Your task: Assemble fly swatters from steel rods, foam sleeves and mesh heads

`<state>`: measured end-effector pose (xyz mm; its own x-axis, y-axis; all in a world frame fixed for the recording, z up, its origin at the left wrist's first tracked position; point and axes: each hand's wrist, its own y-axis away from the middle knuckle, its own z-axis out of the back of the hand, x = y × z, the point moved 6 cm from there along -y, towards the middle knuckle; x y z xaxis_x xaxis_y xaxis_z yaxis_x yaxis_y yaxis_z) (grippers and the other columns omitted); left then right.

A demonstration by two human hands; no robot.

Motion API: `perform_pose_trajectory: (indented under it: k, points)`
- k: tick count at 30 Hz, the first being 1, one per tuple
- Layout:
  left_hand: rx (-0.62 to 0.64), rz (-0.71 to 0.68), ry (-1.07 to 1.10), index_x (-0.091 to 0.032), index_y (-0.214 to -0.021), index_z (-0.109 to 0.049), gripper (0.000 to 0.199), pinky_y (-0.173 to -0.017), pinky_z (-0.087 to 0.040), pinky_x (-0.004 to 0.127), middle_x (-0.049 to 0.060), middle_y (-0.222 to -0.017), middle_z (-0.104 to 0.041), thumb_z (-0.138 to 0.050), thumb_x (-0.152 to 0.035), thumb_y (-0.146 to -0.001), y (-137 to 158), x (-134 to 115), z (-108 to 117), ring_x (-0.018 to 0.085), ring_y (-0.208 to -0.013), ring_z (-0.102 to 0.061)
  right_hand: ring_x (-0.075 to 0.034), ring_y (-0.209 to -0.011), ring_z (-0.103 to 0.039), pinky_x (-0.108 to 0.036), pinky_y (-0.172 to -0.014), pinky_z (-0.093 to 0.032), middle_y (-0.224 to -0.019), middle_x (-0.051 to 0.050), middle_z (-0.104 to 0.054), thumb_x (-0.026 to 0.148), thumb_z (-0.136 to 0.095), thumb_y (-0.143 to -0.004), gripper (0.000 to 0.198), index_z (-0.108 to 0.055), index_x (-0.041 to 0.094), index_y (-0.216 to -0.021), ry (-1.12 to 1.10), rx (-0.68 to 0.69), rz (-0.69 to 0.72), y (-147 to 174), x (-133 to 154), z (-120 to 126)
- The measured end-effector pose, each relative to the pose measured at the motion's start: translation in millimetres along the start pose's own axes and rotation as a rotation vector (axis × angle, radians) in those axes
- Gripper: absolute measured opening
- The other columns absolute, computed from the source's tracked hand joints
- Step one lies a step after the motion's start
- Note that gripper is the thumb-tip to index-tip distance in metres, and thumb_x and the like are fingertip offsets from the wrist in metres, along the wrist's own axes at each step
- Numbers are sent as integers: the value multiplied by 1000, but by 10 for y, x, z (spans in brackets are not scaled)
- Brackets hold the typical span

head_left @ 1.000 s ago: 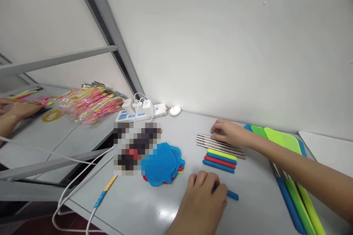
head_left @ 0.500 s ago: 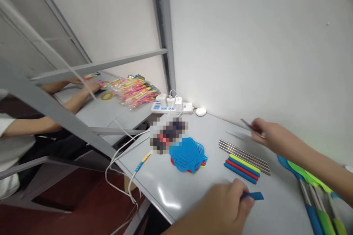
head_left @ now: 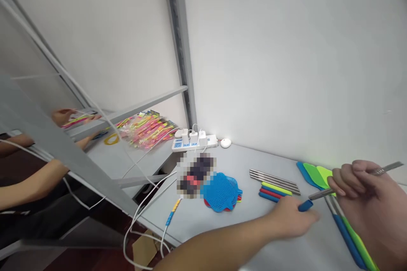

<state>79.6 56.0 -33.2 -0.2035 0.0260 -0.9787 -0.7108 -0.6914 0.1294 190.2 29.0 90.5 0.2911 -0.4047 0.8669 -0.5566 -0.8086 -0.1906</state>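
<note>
My left hand (head_left: pixel 294 217) is closed around a blue plastic handle tube (head_left: pixel 305 206), most of it hidden in the fist. A thin metal rod (head_left: pixel 321 194) is gripped in my right hand (head_left: pixel 359 194), its near end at the mouth of the tube; I cannot tell whether it is inside. Just beyond my left hand lie yellow, red and blue handle tubes (head_left: pixel 276 189), beside several metal rods (head_left: pixel 273 180). Blue mesh fly swatter heads (head_left: pixel 219 192) are stacked to the left, with red and yellow edges under them.
Fly swatters with blue and green handles (head_left: pixel 348 233) lie at the right, partly behind my right hand. A power strip (head_left: pixel 211 140) with chargers and a white round device (head_left: pixel 226 143) sit by the wall. Behind a grey metal frame (head_left: pixel 182 51), another person's arms work near bagged colourful items (head_left: pixel 149 131).
My right hand has brought the metal rod down and right, up to the blue handle tube. The left hand has moved right with the tube. The camera view has shifted.
</note>
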Motion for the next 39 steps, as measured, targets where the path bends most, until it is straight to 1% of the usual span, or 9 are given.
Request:
perform_pose_trajectory:
  k: [4, 8, 15, 22, 26, 29, 31, 34, 39]
  points:
    - [6, -97, -34, -20, -56, -33, 40, -48, -24, 24, -5, -55, -29, -51, -40, -85, -72, -63, -73, 9, -53, -30, -11, -44, -15, -32, -39, -15, -50, 6, -16, 12, -58, -76, 16, -61, 28, -76, -66, -23, 43, 17, 62, 247]
    - [-1, -154, -75, -19, -61, -37, 43, -52, -24, 25, -6, -59, -31, -48, -51, -88, -49, -69, -70, 9, -57, -31, -9, -43, -14, -26, -39, -18, -47, 8, -18, 12, -55, -80, 12, -59, 23, -78, -142, -54, 16, 55, 14, 426]
    - [31, -174, -208, -19, -71, -44, 45, -57, -25, 24, -7, -64, -40, -59, -60, -81, -48, -130, -93, 11, -62, -36, -8, -41, -15, -22, -39, -21, -45, 9, -21, 13, -50, -83, 12, -55, 22, -78, -197, -66, 123, 77, 102, 514]
    - [104, -267, -319, -20, -72, -43, 42, -57, -26, 24, -6, -64, -40, -44, -56, -92, -40, -225, -137, 11, -62, -36, -9, -42, -15, -20, -39, -23, -48, 10, -21, 16, -48, -87, 13, -56, 24, -80, -197, -2, 47, 97, -63, 581]
    - [105, -263, -330, -19, -82, -53, 39, -59, -30, 25, -4, -68, -46, -38, -53, -96, -23, -240, -151, 13, -65, -41, -9, -43, -31, -23, -48, -36, -48, 8, -30, 16, -48, -87, 16, -59, 24, -79, -148, 92, -30, 175, -285, 512]
    - [98, -271, -301, -20, -100, -56, 34, -63, -34, 26, -1, -80, -56, -37, -47, -98, -1, -250, -146, 15, -71, -48, -13, -65, -52, -27, -66, -44, -63, 1, -51, 19, -53, -87, 13, -65, 20, -82, -20, 192, -130, 245, -438, 424]
    - [110, -265, -326, -19, -94, -56, 34, -61, -32, 26, -2, -76, -55, -37, -47, -97, 11, -236, -154, 15, -68, -48, -14, -75, -55, -28, -72, -45, -72, -1, -56, 23, -55, -88, 13, -68, 19, -89, 1, 199, -140, 265, -436, 404]
    - [149, -243, -399, -20, -80, -51, 37, -57, -30, 26, -3, -68, -49, -38, -50, -96, 20, -205, -190, 14, -62, -44, -11, -58, -45, -29, -66, -46, -58, 4, -43, 30, -51, -93, 20, -67, 20, -86, -82, 114, -136, 266, -339, 434]
    - [183, -353, -403, -20, -89, -54, 23, -71, -40, 29, 1, -84, -55, -44, -39, -95, 66, -280, -252, 18, -80, -51, -8, -43, -22, -23, -44, -30, -48, 8, -21, 38, -43, -99, 38, -61, 20, -71, -89, 99, -132, 321, -255, 401]
